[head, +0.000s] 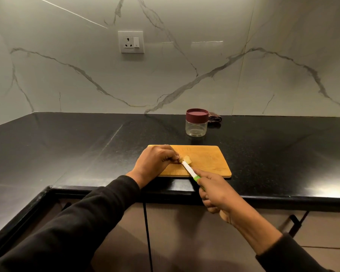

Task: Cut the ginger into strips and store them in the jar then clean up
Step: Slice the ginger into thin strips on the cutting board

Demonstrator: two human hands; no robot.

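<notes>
My left hand pinches the small pale-brown piece of ginger with curled fingertips and holds it down on the rectangular wooden cutting board, near the left part of the board. My right hand is closed around the green handle of the small knife with a white blade, and my index finger lies along the top of the handle, close to the blade. The blade goes diagonally from the front edge of the board up to the ginger, and its tip touches the ginger just beside my left fingertips. If the ginger is already cut into some pieces, I cannot tell, it is too small. The board lies on the shiny black stone countertop, near its front edge. Behind the board, well apart from it, stands the short clear glass jar with a dark red round lid; the lid is on. Just behind the jar on the right lies a dark patterned folded cloth, next to the wall. The wall is white marble with grey veins and carries a white socket plate with a switch. Both my arms wear black sleeves.
</notes>
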